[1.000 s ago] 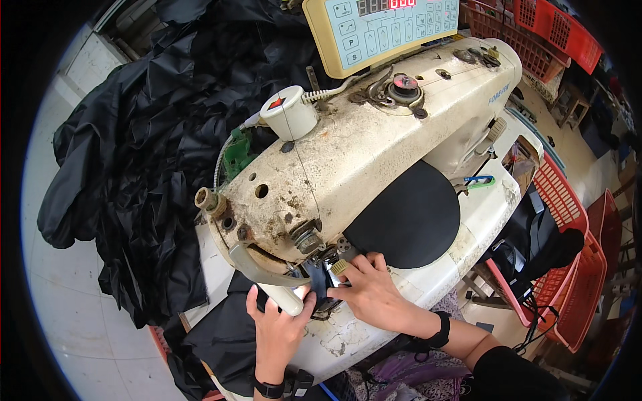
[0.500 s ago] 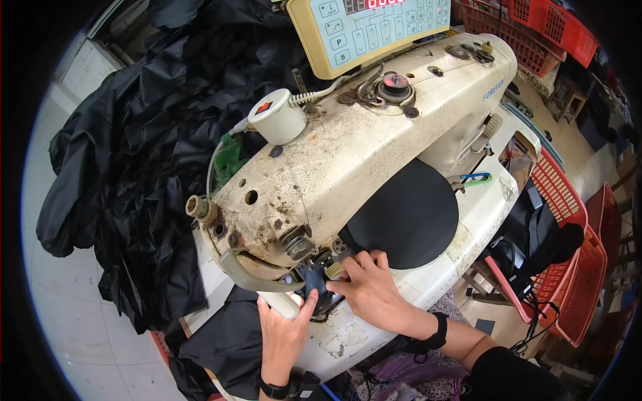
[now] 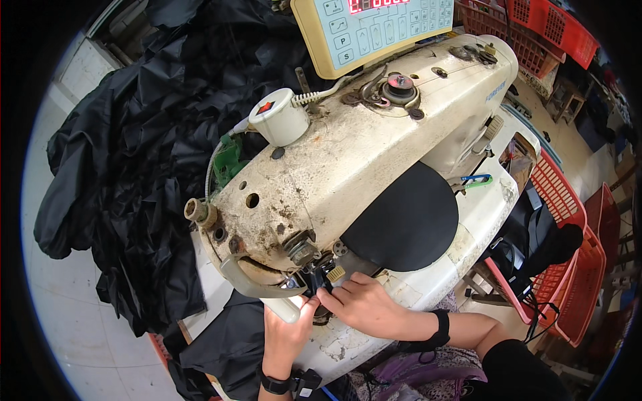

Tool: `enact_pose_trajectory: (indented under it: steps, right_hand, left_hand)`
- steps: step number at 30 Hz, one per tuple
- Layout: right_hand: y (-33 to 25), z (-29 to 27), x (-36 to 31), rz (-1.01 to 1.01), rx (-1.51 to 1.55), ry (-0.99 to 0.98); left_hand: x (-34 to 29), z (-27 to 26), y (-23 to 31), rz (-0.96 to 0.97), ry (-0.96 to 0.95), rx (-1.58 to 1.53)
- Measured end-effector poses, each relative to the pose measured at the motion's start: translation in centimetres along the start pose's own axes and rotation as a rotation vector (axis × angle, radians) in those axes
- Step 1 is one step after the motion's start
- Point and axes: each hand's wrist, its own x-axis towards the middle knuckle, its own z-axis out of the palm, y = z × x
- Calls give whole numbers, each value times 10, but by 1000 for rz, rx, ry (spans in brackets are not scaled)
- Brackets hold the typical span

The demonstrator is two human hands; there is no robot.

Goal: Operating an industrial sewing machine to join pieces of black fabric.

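The small dark cloth (image 3: pixel 319 283) sits under the low end of the sewing machine (image 3: pixel 314 187), at six o'clock from the middle of the view. The left hand (image 3: pixel 287 334) is at seven o'clock from the cloth, with its thumb up by the cloth and its other fingers partly hidden behind the white handle (image 3: pixel 283 309), so I cannot tell how open they are. The right hand (image 3: pixel 368 307) is at four o'clock, its fingers bent and bunched, tips touching the cloth; I cannot tell if they pinch or just press. Both hands are very near the machine's working parts, so a finger could get poked if it slid too far in. The cloth is small, so it could twist or pucker if one hand pulled harder. The big black cloth (image 3: pixel 231 337) at eight o'clock could snag on the left wrist.
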Motion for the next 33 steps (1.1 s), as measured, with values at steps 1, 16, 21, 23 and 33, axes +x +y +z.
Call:
enact_pose_trajectory:
  steps: [1,16,21,23,33]
  right_hand:
    - [0,3,-1,-26,-28,-45]
    - [1,8,-5,-97,0,-18]
    - [2,8,-4,-86,-2,-32]
    - [1,7,-4,-81,0,-28]
    - [4,10,-3,39,14,12]
  left_hand:
    - [1,-1,0,-10,-18,-36]
    - [-9,10,-5,-253,-133,-69]
    - [-8,15,-3,-160,-124,-12]
    - [-8,17,-1,-116,-48,-17]
    - [1,17,14,-211,-35,-14]
